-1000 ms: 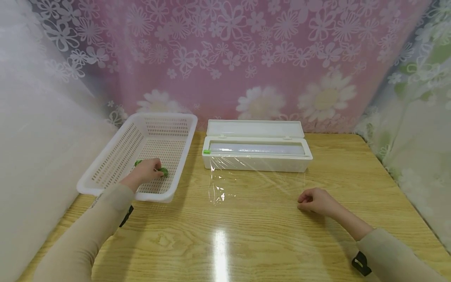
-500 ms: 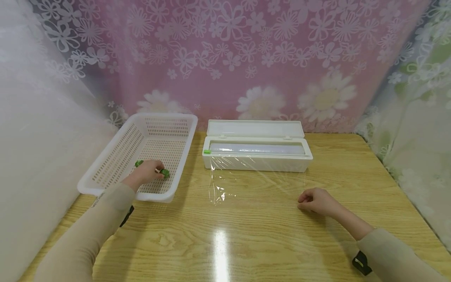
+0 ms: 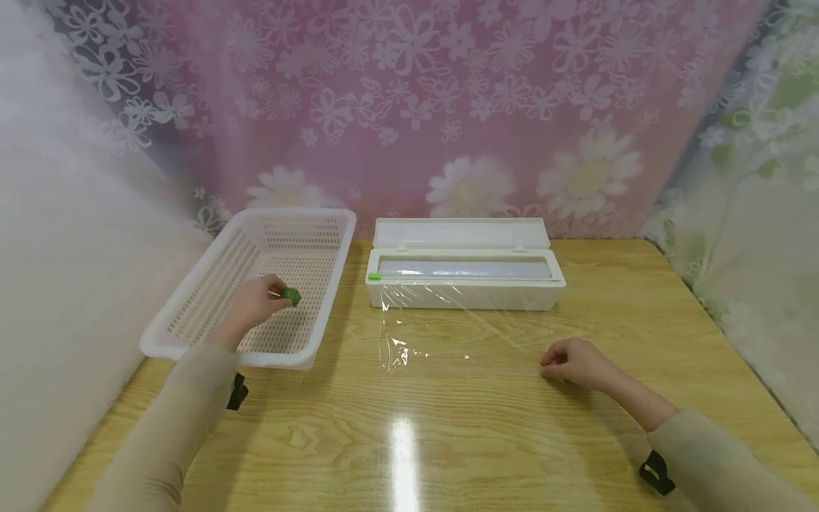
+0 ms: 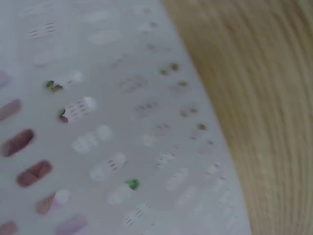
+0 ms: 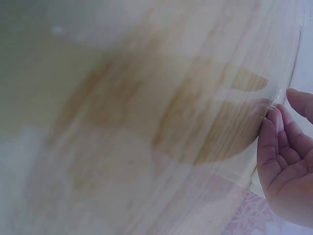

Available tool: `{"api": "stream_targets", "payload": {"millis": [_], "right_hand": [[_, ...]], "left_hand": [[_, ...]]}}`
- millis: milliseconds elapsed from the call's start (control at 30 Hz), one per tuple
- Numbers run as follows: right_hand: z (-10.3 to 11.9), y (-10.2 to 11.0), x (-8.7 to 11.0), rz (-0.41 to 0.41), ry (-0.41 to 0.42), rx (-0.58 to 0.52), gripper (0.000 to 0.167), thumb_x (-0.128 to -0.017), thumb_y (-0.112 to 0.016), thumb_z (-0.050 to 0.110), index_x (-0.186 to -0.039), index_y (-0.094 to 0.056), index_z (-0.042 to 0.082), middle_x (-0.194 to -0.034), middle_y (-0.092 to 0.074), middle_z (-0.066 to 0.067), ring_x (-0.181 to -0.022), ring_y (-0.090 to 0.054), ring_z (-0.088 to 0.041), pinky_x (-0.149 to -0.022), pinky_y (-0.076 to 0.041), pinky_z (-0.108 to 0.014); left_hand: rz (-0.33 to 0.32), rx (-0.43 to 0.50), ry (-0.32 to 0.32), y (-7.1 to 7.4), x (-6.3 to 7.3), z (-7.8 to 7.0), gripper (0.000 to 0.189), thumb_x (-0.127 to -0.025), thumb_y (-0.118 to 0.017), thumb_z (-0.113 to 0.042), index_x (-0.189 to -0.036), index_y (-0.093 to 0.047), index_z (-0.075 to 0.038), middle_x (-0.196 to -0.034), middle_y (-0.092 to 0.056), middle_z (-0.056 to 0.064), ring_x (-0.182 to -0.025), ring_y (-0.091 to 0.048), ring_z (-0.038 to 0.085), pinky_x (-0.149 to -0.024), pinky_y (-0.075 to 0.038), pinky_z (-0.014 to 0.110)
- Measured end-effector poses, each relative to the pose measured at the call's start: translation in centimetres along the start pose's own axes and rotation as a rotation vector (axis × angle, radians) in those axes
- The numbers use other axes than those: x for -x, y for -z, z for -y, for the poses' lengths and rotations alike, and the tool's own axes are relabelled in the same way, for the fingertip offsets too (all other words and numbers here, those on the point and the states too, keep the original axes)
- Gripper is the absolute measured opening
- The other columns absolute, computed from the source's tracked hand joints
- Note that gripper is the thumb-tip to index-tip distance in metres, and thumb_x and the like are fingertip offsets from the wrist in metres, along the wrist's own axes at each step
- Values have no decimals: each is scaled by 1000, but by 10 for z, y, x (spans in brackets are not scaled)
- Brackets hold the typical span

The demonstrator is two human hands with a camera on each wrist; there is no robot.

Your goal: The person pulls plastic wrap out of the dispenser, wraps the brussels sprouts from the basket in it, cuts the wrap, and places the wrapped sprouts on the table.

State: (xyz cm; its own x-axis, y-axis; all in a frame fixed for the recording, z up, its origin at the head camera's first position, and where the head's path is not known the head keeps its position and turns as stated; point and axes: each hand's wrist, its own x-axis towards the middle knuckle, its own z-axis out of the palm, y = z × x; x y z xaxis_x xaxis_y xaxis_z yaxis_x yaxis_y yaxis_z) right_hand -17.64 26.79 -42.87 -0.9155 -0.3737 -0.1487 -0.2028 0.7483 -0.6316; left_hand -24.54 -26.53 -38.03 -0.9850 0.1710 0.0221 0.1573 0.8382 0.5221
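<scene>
Head view: from my remote station I read the left hand (image 3: 251, 307) over the near part of the white slotted basket (image 3: 275, 360), fingers nearly closed, pinching a small green item (image 3: 291, 296) at the tips. I cannot tell whether the item touches the basket floor. Left wrist view: blurred; green patches and fingers show through the slots.

Right hand (image 3: 577, 364): fingers curled in, pinching the clear film (image 3: 398, 348) at its near right corner. The film runs out from the white dispenser box (image 3: 467, 297), lid (image 3: 461, 233) open, roll (image 3: 473, 269) inside, over the wood-grain table (image 3: 307, 441).
</scene>
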Motion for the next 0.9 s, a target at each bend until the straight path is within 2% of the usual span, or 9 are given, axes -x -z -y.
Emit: {"api": "stream_targets", "payload": {"millis": [133, 267, 367, 500, 667, 900], "right_hand": [[1, 1, -3, 7, -3, -10, 15, -78, -66, 14, -85, -64, 1, -73, -60, 1, -61, -50, -13, -52, -43, -27], [1, 1, -4, 13, 0, -15, 16, -79, -66, 15, -87, -64, 0, -74, -60, 0, -63, -51, -13, -53, -44, -28], [1, 1, -3, 20, -1, -12, 18, -79, -66, 15, -88, -64, 0, -76, -61, 0, -64, -52, -13, -54, -44, -27], [0, 1, 0, 24, -4, -8, 19, -79, -66, 16, -89, -65, 0, -77, -61, 0, -64, -52, -13, -54, -44, -27], [0, 1, 1, 25, -7, -10, 19, -79, -66, 16, -89, -65, 0, -77, -61, 0, -64, -52, -13, -53, -44, -27], [0, 0, 1, 9, 1, 15, 18, -79, -66, 16, -88, -65, 0, -76, -61, 1, -64, -52, -12, -54, -44, -27]], "left_hand": [[-110, 95, -25, 12, 5, -8, 30, -84, -60, -13, -106, -53, 7, -102, -56, 25, -91, -56, 36, -71, -48, 44], [-183, 156, -23, 20, 9, -22, 33, -84, -61, -18, -108, -53, 3, -103, -57, 22, -93, -56, 34, -73, -47, 45], [-225, 180, -20, 21, 12, -34, 36, -84, -62, -23, -109, -53, 1, -103, -58, 19, -95, -56, 31, -74, -47, 45], [-273, 202, -69, 19, 15, -52, 34, -82, -64, -22, -108, -55, -1, -102, -60, 17, -93, -57, 30, -75, -47, 44], [-284, 242, -177, 11, 14, -79, 30, -80, -66, -13, -106, -58, 0, -102, -59, 16, -93, -57, 28, -74, -49, 40], [-227, 331, -279, -10, 8, -120, 30, -80, -66, -10, -106, -57, 0, -106, -58, 13, -96, -57, 27, -73, -50, 34]]}}
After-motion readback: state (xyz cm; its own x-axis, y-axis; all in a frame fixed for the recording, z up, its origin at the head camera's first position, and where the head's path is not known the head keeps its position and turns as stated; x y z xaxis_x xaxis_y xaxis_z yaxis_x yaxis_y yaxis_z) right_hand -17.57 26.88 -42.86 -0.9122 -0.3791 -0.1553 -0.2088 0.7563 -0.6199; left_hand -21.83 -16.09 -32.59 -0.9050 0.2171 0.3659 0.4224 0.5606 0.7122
